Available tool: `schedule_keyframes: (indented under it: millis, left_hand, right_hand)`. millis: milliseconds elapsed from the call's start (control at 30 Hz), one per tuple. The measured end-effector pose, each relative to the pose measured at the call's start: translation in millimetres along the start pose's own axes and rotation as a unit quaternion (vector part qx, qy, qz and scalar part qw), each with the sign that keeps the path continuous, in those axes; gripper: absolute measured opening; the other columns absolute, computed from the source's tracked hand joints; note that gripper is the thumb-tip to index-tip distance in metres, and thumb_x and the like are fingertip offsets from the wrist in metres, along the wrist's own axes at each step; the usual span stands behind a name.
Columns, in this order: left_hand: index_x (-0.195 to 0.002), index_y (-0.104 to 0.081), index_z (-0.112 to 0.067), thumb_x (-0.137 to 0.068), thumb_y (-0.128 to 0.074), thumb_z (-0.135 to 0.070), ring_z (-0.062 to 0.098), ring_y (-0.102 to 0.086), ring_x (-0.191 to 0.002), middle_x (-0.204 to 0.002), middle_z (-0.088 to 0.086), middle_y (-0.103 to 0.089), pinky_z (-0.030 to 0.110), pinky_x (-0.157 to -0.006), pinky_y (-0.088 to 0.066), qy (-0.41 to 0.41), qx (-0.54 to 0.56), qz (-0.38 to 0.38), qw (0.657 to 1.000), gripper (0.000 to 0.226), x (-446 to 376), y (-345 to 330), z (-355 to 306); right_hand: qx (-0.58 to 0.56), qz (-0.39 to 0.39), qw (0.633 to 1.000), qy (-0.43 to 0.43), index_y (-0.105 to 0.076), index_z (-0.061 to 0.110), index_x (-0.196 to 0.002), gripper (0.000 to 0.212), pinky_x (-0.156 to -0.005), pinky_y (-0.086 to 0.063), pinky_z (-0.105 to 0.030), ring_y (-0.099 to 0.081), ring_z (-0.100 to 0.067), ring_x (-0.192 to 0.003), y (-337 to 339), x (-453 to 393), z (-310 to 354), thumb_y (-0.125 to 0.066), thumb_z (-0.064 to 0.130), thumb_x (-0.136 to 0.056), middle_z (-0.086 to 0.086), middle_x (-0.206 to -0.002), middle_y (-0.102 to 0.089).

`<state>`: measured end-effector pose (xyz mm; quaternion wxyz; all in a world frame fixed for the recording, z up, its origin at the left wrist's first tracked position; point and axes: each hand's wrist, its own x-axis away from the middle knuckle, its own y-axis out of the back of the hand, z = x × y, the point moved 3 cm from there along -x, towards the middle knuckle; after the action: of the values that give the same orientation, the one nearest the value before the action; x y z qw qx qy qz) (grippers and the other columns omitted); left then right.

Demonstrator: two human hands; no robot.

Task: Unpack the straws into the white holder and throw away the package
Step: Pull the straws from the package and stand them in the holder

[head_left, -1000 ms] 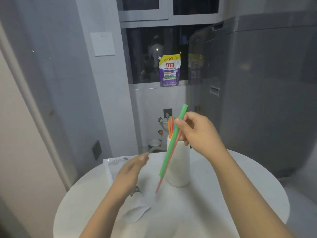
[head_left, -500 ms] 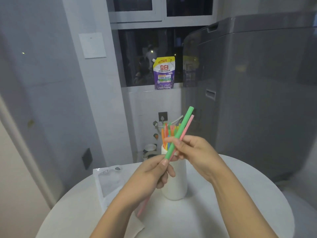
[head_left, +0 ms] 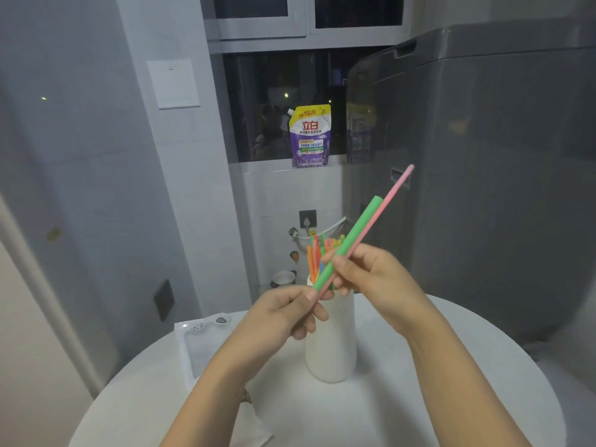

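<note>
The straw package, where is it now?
In the head view the package lies flat on the table's left side, left of the white holder, beyond the left forearm.

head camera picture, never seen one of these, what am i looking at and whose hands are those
There is no machine here. A person wears a wide-angle camera on the head, so you look forward and down at that person's own two bare hands.

The left hand pinches the low ends of two straws, a thick green plastic straw and a thin pink plastic straw. The right hand holds both further up, so each hand has a grip on them.

Behind the hands, a tall white ribbed holder stands on the round white table with several coloured straws already in it. To the left lies the clear plastic package, flat on the table.
</note>
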<state>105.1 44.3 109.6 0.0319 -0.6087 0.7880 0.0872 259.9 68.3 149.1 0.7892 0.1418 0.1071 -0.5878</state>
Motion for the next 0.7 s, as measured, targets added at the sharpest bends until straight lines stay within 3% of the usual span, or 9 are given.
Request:
schedule_keyframes:
  millis: [133,233,300,367,433,533,633,700]
  left_hand:
    - [-0.095,-0.067,-0.029,-0.093,-0.056,-0.022,-0.004,-0.062,-0.074,-0.090,-0.009,-0.069,0.008,-0.067,-0.045,-0.080,-0.089,-0.179,0.977,0.013,-9.0,6.5,1.6]
    - [-0.104,-0.059,-0.038,-0.089,-0.061,-0.018,-0.010,-0.058,-0.084,-0.110,-0.003,-0.062,0.005,-0.075,-0.043,-0.102,-0.134,-0.221,0.961,0.025,-17.2,8.0,4.5]
    - [-0.111,-0.054,-0.045,-0.089,-0.062,-0.020,-0.011,-0.055,-0.101,-0.122,-0.008,-0.057,0.009,-0.085,-0.045,-0.108,-0.125,-0.207,0.964,0.034,-25.1,6.6,4.7]
    - [-0.122,-0.048,-0.048,-0.088,-0.065,-0.026,-0.008,-0.048,-0.119,-0.134,-0.013,-0.050,0.022,-0.101,-0.043,-0.106,-0.099,-0.170,0.975,0.044,-35.3,3.0,3.9]
    - [-0.130,-0.041,-0.051,-0.084,-0.069,-0.032,-0.003,-0.042,-0.130,-0.143,-0.017,-0.043,0.032,-0.111,-0.036,-0.095,-0.081,-0.122,0.985,0.056,-47.1,-1.1,1.6]
    - [-0.135,-0.041,-0.051,-0.075,-0.073,-0.045,0.006,-0.046,-0.131,-0.142,-0.017,-0.048,0.041,-0.108,-0.041,-0.073,-0.048,-0.068,0.994,0.068,-65.8,-7.1,-0.1]
    - [-0.138,-0.041,-0.046,-0.070,-0.075,-0.046,0.007,-0.059,-0.118,-0.123,-0.015,-0.065,0.028,-0.099,-0.049,-0.077,0.011,-0.045,0.996,0.076,-80.5,-8.1,3.5]
    - [-0.136,-0.039,-0.050,-0.070,-0.073,-0.044,0.007,-0.062,-0.115,-0.120,-0.011,-0.068,0.026,-0.096,-0.051,-0.075,0.031,-0.052,0.995,0.074,-87.0,-7.5,8.4]
  right_hand:
    - [0.083,-0.141,0.985,0.053,-0.063,0.012,-0.089,0.016,-0.052,-0.048,-0.017,-0.051,-0.004,-0.048,16.9,-7.7,15.7,-0.051,0.022,-0.093,0.006,-0.057,-0.055]
    - [0.152,-0.193,0.966,0.080,-0.060,0.016,-0.089,0.015,-0.050,-0.044,-0.010,-0.052,-0.001,-0.052,26.7,-10.2,19.1,-0.051,0.027,-0.093,0.007,-0.060,-0.055]
    - [0.191,-0.207,0.956,0.082,-0.059,0.017,-0.090,0.014,-0.054,-0.045,-0.016,-0.053,-0.008,-0.059,29.2,-10.8,15.6,-0.050,0.027,-0.093,0.003,-0.066,-0.056]
    - [0.204,-0.213,0.951,0.090,-0.059,0.017,-0.091,0.013,-0.059,-0.047,-0.023,-0.053,-0.012,-0.063,29.1,-11.6,12.5,-0.050,0.027,-0.093,0.002,-0.069,-0.057]
    - [0.201,-0.216,0.950,0.100,-0.059,0.020,-0.091,0.011,-0.059,-0.047,-0.022,-0.053,-0.009,-0.064,29.2,-12.8,11.2,-0.051,0.027,-0.092,0.004,-0.071,-0.057]
    - [0.188,-0.203,0.955,0.104,-0.057,0.029,-0.088,0.007,-0.057,-0.048,-0.015,-0.055,-0.002,-0.063,31.6,-14.9,8.8,-0.051,0.028,-0.092,0.010,-0.071,-0.058]
    - [0.195,-0.175,0.960,0.097,-0.058,0.025,-0.089,0.007,-0.059,-0.047,-0.012,-0.055,0.003,-0.063,32.0,-17.3,4.6,-0.053,0.023,-0.092,0.009,-0.075,-0.060]
    - [0.206,-0.161,0.961,0.093,-0.060,0.021,-0.089,0.006,-0.064,-0.047,-0.018,-0.055,-0.002,-0.064,29.3,-18.9,2.2,-0.054,0.020,-0.091,0.002,-0.080,-0.062]
